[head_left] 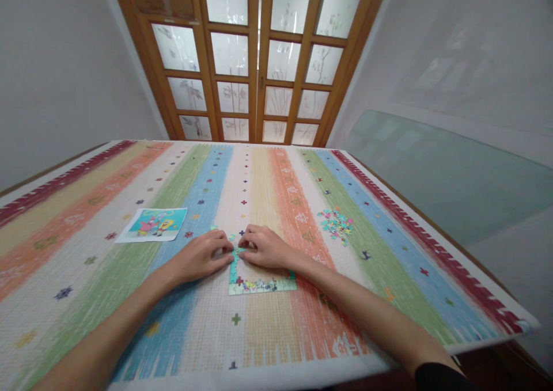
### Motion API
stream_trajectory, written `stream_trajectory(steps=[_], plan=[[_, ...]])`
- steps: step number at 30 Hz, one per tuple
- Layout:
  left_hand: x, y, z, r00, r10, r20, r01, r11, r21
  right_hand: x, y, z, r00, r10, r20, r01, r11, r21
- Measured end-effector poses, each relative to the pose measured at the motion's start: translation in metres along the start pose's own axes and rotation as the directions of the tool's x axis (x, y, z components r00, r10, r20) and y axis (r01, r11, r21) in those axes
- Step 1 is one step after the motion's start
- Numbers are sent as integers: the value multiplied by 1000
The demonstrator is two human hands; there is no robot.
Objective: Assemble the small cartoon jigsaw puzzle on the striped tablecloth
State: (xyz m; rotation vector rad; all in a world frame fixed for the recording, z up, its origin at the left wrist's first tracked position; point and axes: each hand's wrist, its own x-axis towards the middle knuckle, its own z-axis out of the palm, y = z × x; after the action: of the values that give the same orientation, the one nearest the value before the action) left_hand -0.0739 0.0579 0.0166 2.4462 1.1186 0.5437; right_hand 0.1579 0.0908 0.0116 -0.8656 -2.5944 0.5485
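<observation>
A part-built jigsaw frame (259, 285) lies on the striped tablecloth (129, 264) in front of me, with its left and bottom edges joined. My left hand (203, 257) and my right hand (263, 246) rest side by side on the upper left of the frame. The fingertips of both hands are curled down and pinched together on small puzzle pieces (235, 254) of the left edge. A heap of loose puzzle pieces (336, 224) lies to the right, apart from both hands.
A printed cartoon picture (153, 224) lies flat on the cloth to the left. Wooden doors with frosted glass panes (254, 63) stand beyond the table's far edge. A glass sheet (453, 172) leans along the right wall.
</observation>
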Motion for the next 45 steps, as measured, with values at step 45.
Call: stream_trajectory(steps=[45], plan=[[12, -21, 15, 975, -42, -217, 78, 984, 159, -3, 1, -1, 999, -50, 21, 53, 986, -160]])
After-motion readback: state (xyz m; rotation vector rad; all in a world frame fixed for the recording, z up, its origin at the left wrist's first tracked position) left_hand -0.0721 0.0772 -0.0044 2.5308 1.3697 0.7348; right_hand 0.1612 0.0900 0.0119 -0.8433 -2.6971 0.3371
